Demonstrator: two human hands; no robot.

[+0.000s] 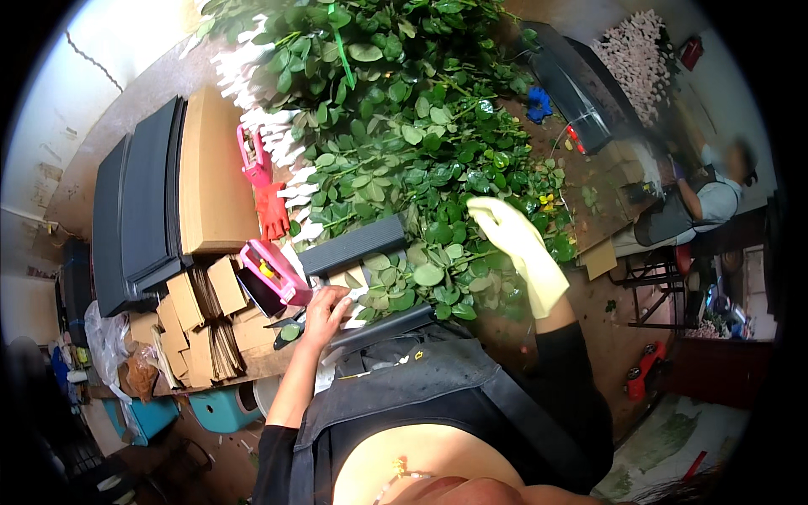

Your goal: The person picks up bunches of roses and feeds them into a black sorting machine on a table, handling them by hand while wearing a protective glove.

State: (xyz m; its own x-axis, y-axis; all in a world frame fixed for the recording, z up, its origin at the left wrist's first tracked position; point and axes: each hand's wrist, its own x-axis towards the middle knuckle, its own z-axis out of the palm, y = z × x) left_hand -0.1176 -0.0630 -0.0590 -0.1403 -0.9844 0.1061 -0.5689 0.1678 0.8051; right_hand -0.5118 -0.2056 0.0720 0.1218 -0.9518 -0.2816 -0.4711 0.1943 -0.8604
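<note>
As I look down through the head view, the bare left hand (pixel 326 313) reaches forward, palm down with fingers bent, its forearm angling up from the lower edge. I cannot tell whether those fingers pinch anything. The right hand (pixel 509 236), in a pale yellow rubber glove, stretches up over the foliage with its fingers close together, pointing leftward; its grip is unclear to me. Beside the left hand I see a pink tape dispenser (pixel 276 273), and farther up a red glove (pixel 272 210). Cardboard pieces (pixel 202 320) crowd the left of the table. A dark ribbed block (pixel 353 245) lies just beyond the left hand, partly dividing the foliage. The nearest leafy stems (pixel 427 274) lie between both hands, their white-tipped ends beside the left fingers; a larger leafy heap (pixel 379 143) spreads beyond.
</note>
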